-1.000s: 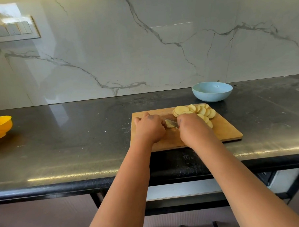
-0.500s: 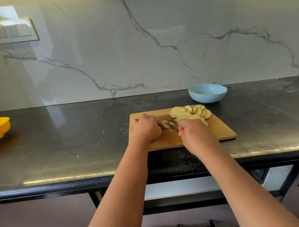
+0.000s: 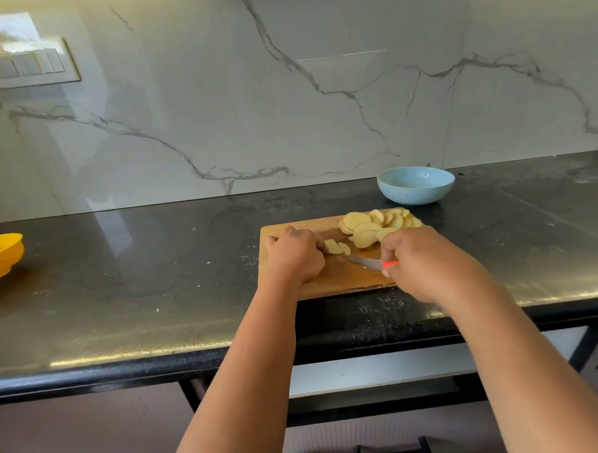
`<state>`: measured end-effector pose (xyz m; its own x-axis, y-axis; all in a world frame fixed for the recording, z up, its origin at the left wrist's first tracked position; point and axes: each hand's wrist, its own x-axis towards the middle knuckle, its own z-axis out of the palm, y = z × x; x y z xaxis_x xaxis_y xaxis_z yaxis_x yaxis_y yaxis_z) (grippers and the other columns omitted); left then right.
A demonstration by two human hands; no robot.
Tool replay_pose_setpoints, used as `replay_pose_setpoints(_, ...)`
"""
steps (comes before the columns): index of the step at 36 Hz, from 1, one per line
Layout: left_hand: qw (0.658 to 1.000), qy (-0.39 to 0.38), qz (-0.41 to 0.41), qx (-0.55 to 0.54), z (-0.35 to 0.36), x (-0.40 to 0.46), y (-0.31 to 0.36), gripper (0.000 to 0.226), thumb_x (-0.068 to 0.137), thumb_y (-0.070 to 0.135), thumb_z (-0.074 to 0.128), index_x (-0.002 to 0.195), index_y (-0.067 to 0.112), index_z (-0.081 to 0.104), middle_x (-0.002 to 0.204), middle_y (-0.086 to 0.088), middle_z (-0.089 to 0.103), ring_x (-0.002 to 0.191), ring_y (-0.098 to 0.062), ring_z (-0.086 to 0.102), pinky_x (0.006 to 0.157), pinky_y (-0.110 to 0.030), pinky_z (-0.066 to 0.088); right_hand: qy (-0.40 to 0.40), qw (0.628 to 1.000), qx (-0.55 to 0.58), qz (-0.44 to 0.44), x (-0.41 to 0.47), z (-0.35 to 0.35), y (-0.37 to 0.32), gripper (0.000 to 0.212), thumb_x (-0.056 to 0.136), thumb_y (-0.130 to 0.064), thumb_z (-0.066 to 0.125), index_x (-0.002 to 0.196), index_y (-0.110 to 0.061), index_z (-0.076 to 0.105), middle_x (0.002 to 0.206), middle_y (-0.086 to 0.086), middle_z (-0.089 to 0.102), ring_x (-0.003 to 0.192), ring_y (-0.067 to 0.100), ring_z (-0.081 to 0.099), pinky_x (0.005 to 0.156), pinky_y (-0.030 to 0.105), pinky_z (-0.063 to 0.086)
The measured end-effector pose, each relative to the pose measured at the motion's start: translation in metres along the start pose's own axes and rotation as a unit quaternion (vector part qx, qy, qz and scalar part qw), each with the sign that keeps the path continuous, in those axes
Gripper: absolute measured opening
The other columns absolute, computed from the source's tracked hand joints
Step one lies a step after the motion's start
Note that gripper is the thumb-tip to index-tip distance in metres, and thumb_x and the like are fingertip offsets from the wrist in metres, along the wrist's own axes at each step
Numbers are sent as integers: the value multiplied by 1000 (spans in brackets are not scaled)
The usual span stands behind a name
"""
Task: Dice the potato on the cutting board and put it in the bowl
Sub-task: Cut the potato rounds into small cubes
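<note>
While left hand (image 3: 294,257) pins potato piece (image 3: 336,247), right hand (image 3: 419,262) grips knife (image 3: 362,260); fingertips touching blade tip, nick risk; slices (image 3: 373,224) at 1 o'clock may scatter.

Off to my left and behind

A yellow bowl (image 3: 1,254) sits at the dark surface's (image 3: 121,261) left edge; a switch panel (image 3: 23,64) hangs on the marble wall (image 3: 284,90).

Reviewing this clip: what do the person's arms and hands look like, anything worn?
Both forearms are bare as far as the frame shows: no sleeves, gloves, watch or bracelets visible. The left hand and right hand show no rings from this angle. A small dark mark sits on the left hand's knuckle.
</note>
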<state>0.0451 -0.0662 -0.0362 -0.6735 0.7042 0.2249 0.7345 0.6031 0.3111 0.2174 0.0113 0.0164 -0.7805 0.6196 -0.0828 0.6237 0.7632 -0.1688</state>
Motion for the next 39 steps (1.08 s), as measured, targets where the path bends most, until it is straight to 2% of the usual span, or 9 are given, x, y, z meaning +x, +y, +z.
replay_pose_setpoints(5, 1000, -2, 6, -7, 0, -1, 0, 40, 89, 11, 43, 107, 30, 73, 111, 3, 66, 119, -21, 43, 102, -44, 24, 90, 992, 74, -48, -2, 4, -2, 7, 98, -19, 56, 104, -21, 57, 93, -2, 57, 75, 11, 51, 52, 20, 30)
replay_pose_setpoints(11, 1000, 4, 8, 2, 0, -1, 1, 37, 90, 13, 45, 105, 31, 73, 112, 3, 66, 116, -20, 47, 104, -43, 24, 113, 990, 63, -59, 17, 35, -9, 10, 96, -13, 52, 102, -14, 59, 98, 6, 62, 86, 21, 60, 69, 30, 45)
replay_pose_setpoints(15, 1000, 5, 15, 8, 0, 0, 1, 35, 90, 13, 46, 103, 31, 73, 114, 5, 66, 118, -20, 46, 103, -43, 25, 116, 990, 54, -55, 29, 40, -16, 10, 94, -10, 55, 97, -18, 58, 88, 3, 60, 80, 19, 60, 66, 31, 48)
replay_pose_setpoints(20, 999, -6, 19, 42, -2, 0, 3, 33, 93, 18, 46, 107, 33, 72, 113, 4, 65, 122, -18, 42, 99, -43, 26, 114, 991, 38, -66, 42, 38, -28, 14, 92, -6, 52, 87, -20, 50, 75, 0, 50, 63, 14, 49, 49, 25, 31)
replay_pose_setpoints(22, 999, -13, 15, 51, -2, -1, 3, 32, 93, 19, 45, 107, 33, 71, 112, 3, 64, 123, -18, 40, 99, -43, 26, 114, 991, 39, -60, 48, 35, -33, 15, 91, -5, 52, 91, -20, 55, 73, -2, 49, 62, 12, 48, 50, 25, 34)
replay_pose_setpoints(26, 999, -11, 12, 42, -3, -2, 3, 33, 92, 20, 45, 107, 32, 71, 112, 2, 65, 122, -20, 41, 101, -45, 26, 73, 996, 34, -43, 44, 29, -29, 21, 90, -7, 60, 108, -18, 60, 85, -1, 54, 76, 16, 56, 67, 29, 47)
replay_pose_setpoints(30, 1000, -3, 15, 21, -1, -2, 2, 33, 91, 18, 44, 105, 31, 71, 107, -1, 65, 111, -22, 48, 101, -43, 28, 50, 998, 33, -23, 10, 27, 2, 9, 94, -14, 60, 102, -14, 63, 102, 3, 63, 91, 19, 62, 75, 28, 50)
replay_pose_setpoints(34, 1000, 5, 12, 6, -1, -3, 1, 32, 88, 16, 46, 101, 30, 72, 103, 0, 66, 108, -22, 51, 101, -42, 34, 70, 991, 103, -42, -13, 13, 29, 11, 92, -21, 65, 84, -27, 61, 90, -9, 56, 81, 11, 58, 62, 22, 43)
replay_pose_setpoints(39, 998, 49, 5, -25, 0, -4, 2, 28, 89, 19, 50, 108, 22, 71, 111, 1, 67, 113, -22, 53, 96, -39, 43, 130, 973, 184, -58, 0, 10, 42, 4, 92, -29, 63, 89, -30, 61, 85, -4, 64, 76, 16, 64, 68, 34, 54)
